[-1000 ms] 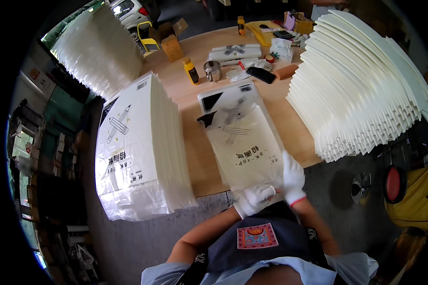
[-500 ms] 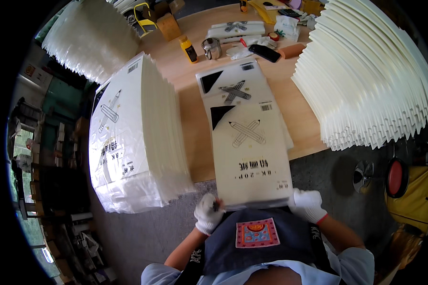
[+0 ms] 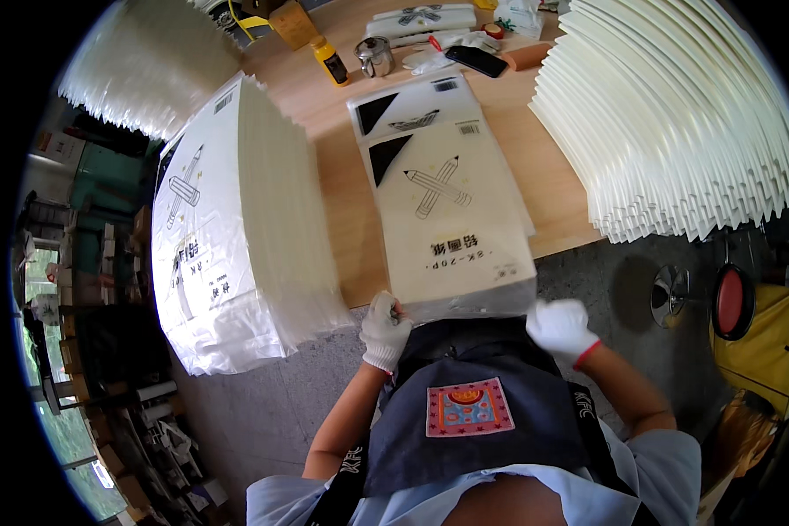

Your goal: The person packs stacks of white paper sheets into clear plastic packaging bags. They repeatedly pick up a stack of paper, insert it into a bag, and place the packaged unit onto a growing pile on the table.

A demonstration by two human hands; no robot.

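From my remote view, the paper packet point(image 3: 443, 215) lies at the centre of the frame, its long axis running up and down with the top leaning slightly left. Its black corner and the sharp tips of the printed pencils face the upper edge, while its clear plastic end point(image 3: 473, 304) points toward the lower edge. White sheets sit inside that clear sleeve. It overlaps another packet point(image 3: 403, 101) on the desk point(image 3: 346, 219), aligned much the same way. I see the gloved hands apart: the left hand point(image 3: 384, 329) curls at the packet's lower-left corner, the right hand point(image 3: 563, 329) blurs beside its lower-right one, and I cannot tell whether either grips the plastic. At left, a stack of bagged packets point(image 3: 202, 228) has paper inside. Near the top I make out a metal pot point(image 3: 375, 57), contents hidden from me, a yellow bottle point(image 3: 330, 61) and a cardboard box point(image 3: 293, 24). White folded sheets point(image 3: 675, 114) fill the upper right.
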